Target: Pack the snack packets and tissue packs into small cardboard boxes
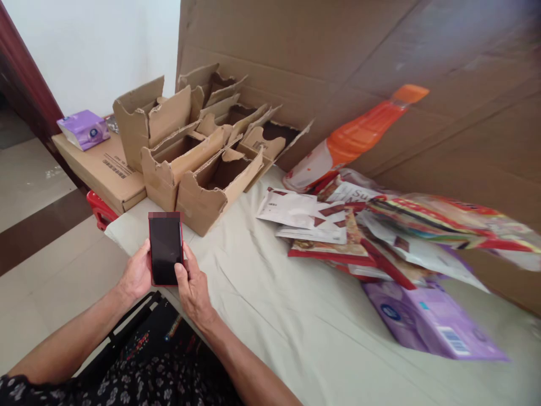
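A smartphone (165, 251) with a dark screen and a red edge is held upright between my two hands, over the near left edge of the table. My left hand (137, 270) is closed around its left side, the fingers partly hidden behind it. On the right side, my right hand (194, 285) grips the phone with the thumb at the lower edge of the screen. Just beyond the phone stand several open cardboard boxes (198, 206) with cut, ragged rims.
Food packets (313, 217) lie piled on the pale tablecloth (270, 316), beside an orange bottle (359, 135) leaning on a cardboard wall (465, 141). A purple tissue pack (431, 321) lies nearer. Another purple pack (84, 129) rests on a flat carton (101, 169) above a red stool (101, 211).
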A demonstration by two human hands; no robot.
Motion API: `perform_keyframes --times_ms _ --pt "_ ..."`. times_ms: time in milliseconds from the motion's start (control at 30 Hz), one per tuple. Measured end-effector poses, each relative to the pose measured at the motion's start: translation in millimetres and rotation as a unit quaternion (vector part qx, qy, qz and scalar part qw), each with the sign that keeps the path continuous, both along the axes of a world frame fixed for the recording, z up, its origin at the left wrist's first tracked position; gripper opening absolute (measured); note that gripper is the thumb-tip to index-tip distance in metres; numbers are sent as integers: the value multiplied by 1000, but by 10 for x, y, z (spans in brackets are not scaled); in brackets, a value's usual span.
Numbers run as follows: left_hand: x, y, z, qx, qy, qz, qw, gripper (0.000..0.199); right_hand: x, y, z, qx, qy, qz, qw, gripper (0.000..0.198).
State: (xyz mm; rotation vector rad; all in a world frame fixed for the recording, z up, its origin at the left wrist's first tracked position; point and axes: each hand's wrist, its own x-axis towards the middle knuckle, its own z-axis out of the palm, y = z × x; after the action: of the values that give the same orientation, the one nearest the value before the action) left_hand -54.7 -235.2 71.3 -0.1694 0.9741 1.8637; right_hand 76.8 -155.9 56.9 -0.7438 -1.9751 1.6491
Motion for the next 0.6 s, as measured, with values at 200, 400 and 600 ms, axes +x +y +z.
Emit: perform_keyframes --times_ms 200,400,600 --pt "41 23 14 9 -6 3 1000 35 45 13 -16 -8 17 18 1000 69" --pt "57 25 -43 25 -10 22 999 29 66 8 -44 -8 11 -18 1000 68" --pt "84 19 -29 31 -14 24 999 33 70 7 -58 -39 33 -10 999 66"
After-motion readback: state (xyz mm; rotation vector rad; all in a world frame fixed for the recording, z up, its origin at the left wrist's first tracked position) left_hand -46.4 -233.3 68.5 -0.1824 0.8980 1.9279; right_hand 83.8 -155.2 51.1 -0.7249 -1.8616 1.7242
